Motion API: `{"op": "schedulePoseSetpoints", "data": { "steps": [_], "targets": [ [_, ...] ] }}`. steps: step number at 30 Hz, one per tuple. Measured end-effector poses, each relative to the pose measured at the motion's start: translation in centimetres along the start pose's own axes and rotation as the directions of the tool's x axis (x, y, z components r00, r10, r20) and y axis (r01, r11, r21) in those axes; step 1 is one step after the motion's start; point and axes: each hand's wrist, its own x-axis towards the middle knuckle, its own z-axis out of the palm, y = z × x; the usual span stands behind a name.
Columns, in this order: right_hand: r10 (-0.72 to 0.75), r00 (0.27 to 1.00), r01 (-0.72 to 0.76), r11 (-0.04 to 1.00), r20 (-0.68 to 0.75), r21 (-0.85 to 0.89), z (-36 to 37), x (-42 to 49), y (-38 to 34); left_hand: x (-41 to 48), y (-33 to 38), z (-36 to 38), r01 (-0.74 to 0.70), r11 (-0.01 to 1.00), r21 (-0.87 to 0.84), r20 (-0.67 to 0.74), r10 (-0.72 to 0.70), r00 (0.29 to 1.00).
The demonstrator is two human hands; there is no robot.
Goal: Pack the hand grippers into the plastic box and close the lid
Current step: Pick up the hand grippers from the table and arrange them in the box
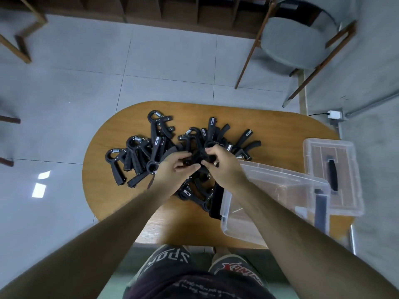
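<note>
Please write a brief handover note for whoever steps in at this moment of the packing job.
Left hand and right hand: both closed on black spring hand grippers at the middle of the pile.
Pile: spread across the oval wooden table, all outside the box.
Clear plastic box: open, at the table's right side; looks empty, though the right arm hides part of it.
Clear lid with black handle: lying flat beyond the box, to the right.
Done: nothing visibly packed.
Left: pack all grippers, close the lid.

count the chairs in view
1 whole chair, grey-cushioned, at top right beyond the table. Wooden frame pieces at the left edge may belong to others; cannot tell.
</note>
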Motion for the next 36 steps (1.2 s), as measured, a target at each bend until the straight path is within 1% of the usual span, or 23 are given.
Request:
{"op": "schedulePoseSetpoints", "data": {
  "steps": [1,3,4,6,7,9,12,14,16,18,20,22,25,28,30,32,35,36],
  "targets": [
    [-0.041,0.999,0.040,0.999,-0.026,-0.017,-0.5,-0.8,0.3,-0.6,0.6,0.7,0.037,0.997,-0.061,-0.044,-0.040,0.998],
    [-0.104,0.991,0.101,0.994,-0.081,-0.037,-1.6,-2.4,0.8,-1.6,1.7,2.2,0.065,0.983,-0.174,-0.115,-0.086,0.990],
    [-0.118,0.988,0.116,0.993,-0.098,-0.026,-2.2,-3.3,1.1,-2.1,2.2,2.9,0.067,0.974,-0.218,-0.121,-0.095,0.988],
    [-0.105,0.987,0.110,0.993,-0.125,0.038,-3.5,-5.2,1.9,-3.3,2.9,4.5,0.063,0.965,-0.255,-0.079,-0.085,0.993],
    [-0.081,0.985,0.096,0.991,-0.149,0.093,-4.0,-6.0,2.3,-4.0,3.1,5.3,0.058,0.964,-0.260,-0.046,-0.073,0.996],
    [0.031,0.978,0.014,0.978,-0.207,0.210,-5.0,-7.5,3.0,-5.3,3.4,6.9,0.040,0.962,-0.269,0.028,-0.034,0.999],
    [0.218,0.957,-0.157,0.944,-0.189,0.292,-7.1,-9.3,3.9,-7.3,3.6,9.9,-0.008,0.955,-0.295,0.109,0.042,0.993],
    [0.323,0.938,-0.272,0.909,-0.122,0.315,-8.7,-10.5,5.0,-8.4,3.3,12.2,-0.019,0.973,-0.231,0.126,0.050,0.991],
    [0.430,0.903,-0.398,0.834,0.002,0.383,-10.0,-11.6,6.4,-9.3,2.7,14.5,-0.013,0.989,-0.146,0.159,0.036,0.987],
    [0.486,0.868,-0.484,0.777,0.105,0.402,-10.8,-12.6,8.2,-9.8,2.0,16.8,-0.006,0.999,-0.054,0.181,0.016,0.983],
    [0.503,0.853,-0.517,0.787,0.136,0.336,-10.9,-13.5,10.3,-10.0,1.2,19.2,0.017,0.999,0.032,0.196,-0.023,0.980],
    [0.532,0.836,-0.548,0.793,0.136,0.267,-10.6,-14.0,12.0,-9.8,0.0,21.3,0.041,0.990,0.137,0.188,-0.067,0.980],
    [0.561,0.817,-0.577,0.792,0.134,0.200,-9.2,-14.0,13.6,-9.0,-1.2,23.2,0.035,0.933,0.357,0.148,-0.094,0.984],
    [0.589,0.792,-0.611,0.766,0.163,0.199,-7.2,-13.1,14.9,-7.4,-2.7,24.3,0.048,0.858,0.511,0.132,-0.133,0.982],
    [0.607,0.767,-0.641,0.741,0.209,0.203,-5.7,-12.4,15.5,-6.5,-3.5,24.8,0.121,0.806,0.580,0.089,-0.210,0.974],
    [0.619,0.754,-0.656,0.727,0.219,0.203,-4.1,-11.5,16.3,-5.4,-4.5,25.2,0.195,0.760,0.620,0.053,-0.289,0.956],
    [0.622,0.757,-0.653,0.731,0.202,0.198,-1.6,-10.2,17.5,-2.4,-8.0,25.8,0.203,0.678,0.707,0.070,-0.353,0.933],
    [0.620,0.761,-0.648,0.736,0.189,0.195,-0.9,-9.9,17.8,-1.0,-10.1,26.1,0.177,0.651,0.738,0.084,-0.349,0.933]
  ]
}}
